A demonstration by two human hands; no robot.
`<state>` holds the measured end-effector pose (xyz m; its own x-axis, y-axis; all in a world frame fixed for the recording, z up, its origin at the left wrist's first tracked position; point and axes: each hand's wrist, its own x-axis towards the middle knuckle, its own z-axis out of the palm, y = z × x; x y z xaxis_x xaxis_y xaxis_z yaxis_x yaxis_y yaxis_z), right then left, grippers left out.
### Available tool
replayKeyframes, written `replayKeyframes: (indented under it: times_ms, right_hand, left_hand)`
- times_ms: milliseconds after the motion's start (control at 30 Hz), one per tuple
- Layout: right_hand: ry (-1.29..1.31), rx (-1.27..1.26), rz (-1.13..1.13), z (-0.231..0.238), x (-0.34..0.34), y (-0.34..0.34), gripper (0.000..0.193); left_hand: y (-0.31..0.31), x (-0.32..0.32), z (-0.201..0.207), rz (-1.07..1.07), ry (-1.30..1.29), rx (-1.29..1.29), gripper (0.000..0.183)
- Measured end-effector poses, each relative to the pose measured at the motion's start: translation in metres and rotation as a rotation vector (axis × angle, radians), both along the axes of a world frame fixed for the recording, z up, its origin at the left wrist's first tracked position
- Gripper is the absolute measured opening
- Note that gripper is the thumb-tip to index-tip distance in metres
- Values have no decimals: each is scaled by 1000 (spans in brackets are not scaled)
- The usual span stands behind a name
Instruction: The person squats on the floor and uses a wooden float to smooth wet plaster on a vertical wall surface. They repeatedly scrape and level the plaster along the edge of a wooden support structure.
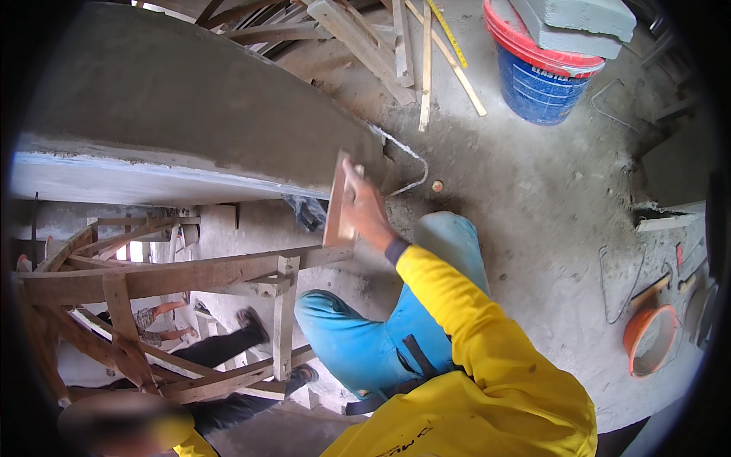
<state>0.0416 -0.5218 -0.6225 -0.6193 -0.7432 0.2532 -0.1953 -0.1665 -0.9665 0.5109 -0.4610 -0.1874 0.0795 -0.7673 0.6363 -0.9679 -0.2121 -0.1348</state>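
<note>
- The right hand [365, 209] is closed around the grip of a wooden float [334, 209], index finger stretched along its back; the left hand is out of view, so I cannot tell its state.
- The float, a thin, flat, straight-edged board, is at the right end of the plastered wall [190, 99]; whether its face touches the plaster I cannot tell.
- Its long axis runs across the wall's length, the upper end leaning slightly right and pointing to the top of the view.
- The wall has a damp-looking, smooth, grey-brown face and a paler band along its lower edge.
- A bent rod [421, 162], rough with pale crust, sticks out beyond the wall's right end.
- Below the wall stands a frame [190, 278] of rough-sawn timber.
- Right of the wall, on gritty concrete floor [533, 198], a round blue bucket [541, 91] with a red rim carries grey, square-edged blocks [582, 21].
</note>
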Motion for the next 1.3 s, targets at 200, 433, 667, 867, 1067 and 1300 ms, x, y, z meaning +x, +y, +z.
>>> replayKeyframes:
  times_ms: [200,433,667,867,1067,1300]
  right_hand:
    - [-246,295,227,-17,0,13,64]
    - [-382,345,270,3,-37,-12,64]
    - [-262,76,258,-7,5,8,63]
    - [-414,318,203,-26,-24,-19,64]
    - [-163,174,164,-13,11,11,66]
    - [-324,317,251,-13,12,21,62]
  left_hand:
    - [-3,0,4,-6,-17,89,64]
    - [4,-15,0,27,18,61,65]
    - [8,10,-1,6,-78,1,66]
    - [-7,1,2,2,-104,-5,68]
    - [2,11,3,18,-45,52,69]
    - [-4,19,7,67,-2,75,71]
